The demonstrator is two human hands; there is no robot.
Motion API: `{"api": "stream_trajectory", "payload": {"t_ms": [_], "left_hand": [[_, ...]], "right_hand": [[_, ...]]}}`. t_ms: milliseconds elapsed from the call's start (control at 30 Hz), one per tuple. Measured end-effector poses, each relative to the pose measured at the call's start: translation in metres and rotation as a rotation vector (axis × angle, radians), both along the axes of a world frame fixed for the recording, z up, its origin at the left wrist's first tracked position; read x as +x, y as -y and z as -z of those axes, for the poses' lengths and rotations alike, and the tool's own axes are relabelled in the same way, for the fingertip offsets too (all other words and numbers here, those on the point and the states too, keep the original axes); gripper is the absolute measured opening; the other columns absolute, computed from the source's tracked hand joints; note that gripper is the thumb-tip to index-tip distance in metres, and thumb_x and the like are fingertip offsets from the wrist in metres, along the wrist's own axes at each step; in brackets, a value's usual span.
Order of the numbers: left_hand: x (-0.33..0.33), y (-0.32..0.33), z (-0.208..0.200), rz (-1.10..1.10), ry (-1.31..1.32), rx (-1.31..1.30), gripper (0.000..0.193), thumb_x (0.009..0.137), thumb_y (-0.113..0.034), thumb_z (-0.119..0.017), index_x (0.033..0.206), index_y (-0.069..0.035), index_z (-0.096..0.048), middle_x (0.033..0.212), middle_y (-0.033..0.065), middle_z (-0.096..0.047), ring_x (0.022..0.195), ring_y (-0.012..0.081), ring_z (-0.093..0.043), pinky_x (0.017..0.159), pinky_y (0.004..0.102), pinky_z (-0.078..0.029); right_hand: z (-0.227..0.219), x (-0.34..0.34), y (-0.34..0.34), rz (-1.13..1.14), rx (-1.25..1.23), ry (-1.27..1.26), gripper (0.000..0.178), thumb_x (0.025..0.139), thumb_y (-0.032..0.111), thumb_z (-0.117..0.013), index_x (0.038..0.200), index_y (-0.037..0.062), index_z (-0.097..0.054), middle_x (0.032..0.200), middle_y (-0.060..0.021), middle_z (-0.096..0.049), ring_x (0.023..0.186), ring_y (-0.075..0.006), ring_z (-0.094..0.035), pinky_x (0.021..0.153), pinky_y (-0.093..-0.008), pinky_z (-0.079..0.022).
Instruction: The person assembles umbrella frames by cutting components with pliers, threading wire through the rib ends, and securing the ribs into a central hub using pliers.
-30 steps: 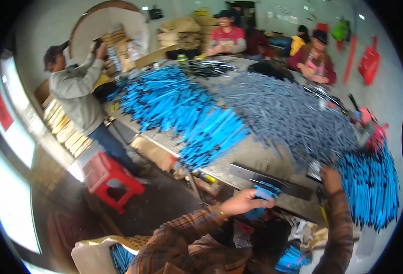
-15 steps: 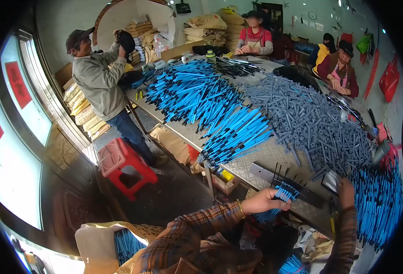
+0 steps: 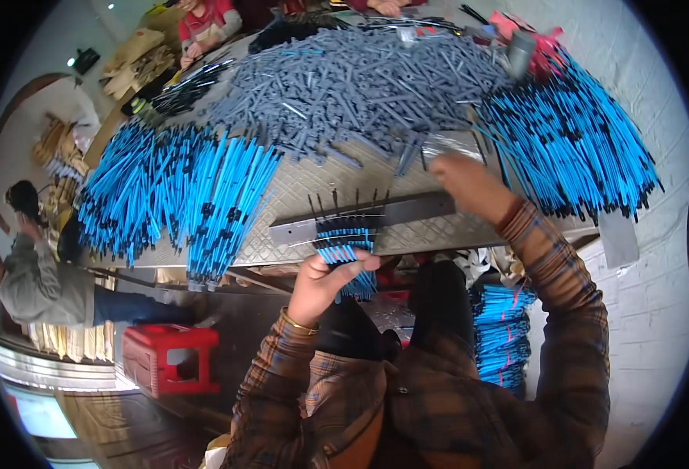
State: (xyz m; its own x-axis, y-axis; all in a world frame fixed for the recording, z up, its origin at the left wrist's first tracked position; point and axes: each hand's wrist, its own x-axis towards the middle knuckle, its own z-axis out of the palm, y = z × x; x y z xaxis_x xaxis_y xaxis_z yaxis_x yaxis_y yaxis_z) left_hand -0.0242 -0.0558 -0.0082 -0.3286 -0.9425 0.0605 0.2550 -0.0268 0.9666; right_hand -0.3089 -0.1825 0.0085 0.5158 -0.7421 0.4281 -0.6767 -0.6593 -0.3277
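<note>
Blue rods [image 3: 343,252] bunched in left hand [image 3: 322,283] at pin bar [image 3: 364,220] on counter [image 3: 297,187], right hand [image 3: 469,184] loosely curled at grey pile [image 3: 360,90], empty as far as visible; few set, heaps left.

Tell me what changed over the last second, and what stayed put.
The right hand moved up from the bench edge to the grey rod pile. The camera tilted down, so the bench fills the view. The left hand kept its grip on the bundle of blue rods at the metal pin bar. The blue piles on the bench and the red stool stayed put.
</note>
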Motion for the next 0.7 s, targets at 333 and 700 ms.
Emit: {"api": "stream_trajectory", "payload": {"t_ms": [333,700], "left_hand": [[-0.001,-0.009,0.003,-0.031,-0.031,-0.015,0.016,0.085,-0.001,-0.053,0.1,0.002,-0.059,0.096,0.0154,-0.064,0.089,0.0228,-0.062,0.08,0.0347,-0.049],[-0.001,-0.007,0.0,-0.052,0.001,-0.048,0.014,0.085,-0.006,-0.055,0.097,0.001,-0.059,0.091,0.0172,-0.065,0.089,0.0266,-0.062,0.083,0.0391,-0.047]], "right_hand": [[-0.001,0.021,-0.032,-0.082,0.111,-0.158,0.023,0.078,0.01,-0.054,0.101,0.0119,-0.058,0.08,-0.0118,-0.052,0.071,-0.0324,-0.056,0.059,-0.041,-0.044],[0.002,0.031,-0.021,-0.083,0.028,-0.221,0.028,0.077,0.01,-0.052,0.103,0.0139,-0.06,0.079,-0.011,-0.052,0.066,-0.0309,-0.057,0.057,-0.0402,-0.046]]}}
